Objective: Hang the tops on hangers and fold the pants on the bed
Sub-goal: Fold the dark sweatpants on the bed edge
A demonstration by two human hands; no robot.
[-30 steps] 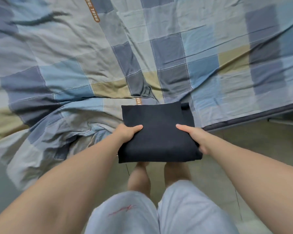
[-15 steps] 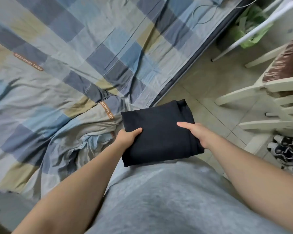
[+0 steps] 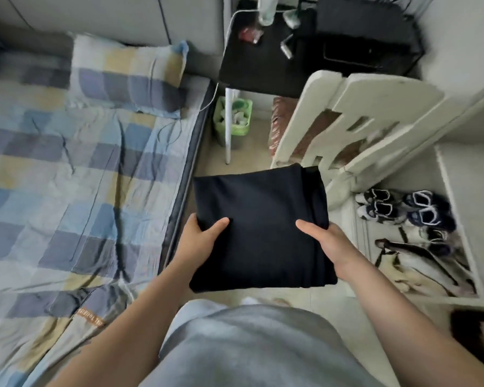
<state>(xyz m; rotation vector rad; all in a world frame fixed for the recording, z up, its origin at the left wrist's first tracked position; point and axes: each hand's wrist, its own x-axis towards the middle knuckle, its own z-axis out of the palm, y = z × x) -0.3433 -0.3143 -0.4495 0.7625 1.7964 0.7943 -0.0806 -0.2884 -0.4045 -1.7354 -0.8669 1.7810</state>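
I held the folded black pants (image 3: 260, 227) at twelve o'clock, over the floor and clear of the bed (image 3: 67, 177) at nine. My left hand (image 3: 200, 238) gripped their left edge and my right hand (image 3: 329, 241) their right. I judged that pair's folding done. No tops or hangers showed, so I couldn't tell about those.

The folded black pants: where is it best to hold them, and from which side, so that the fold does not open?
Hold the pants at their two side edges, one hand from each side, thumbs on top, as the left hand and right hand do. The bundle is flat and soft, with layers showing along its right edge, so pinching there probably keeps it closed.
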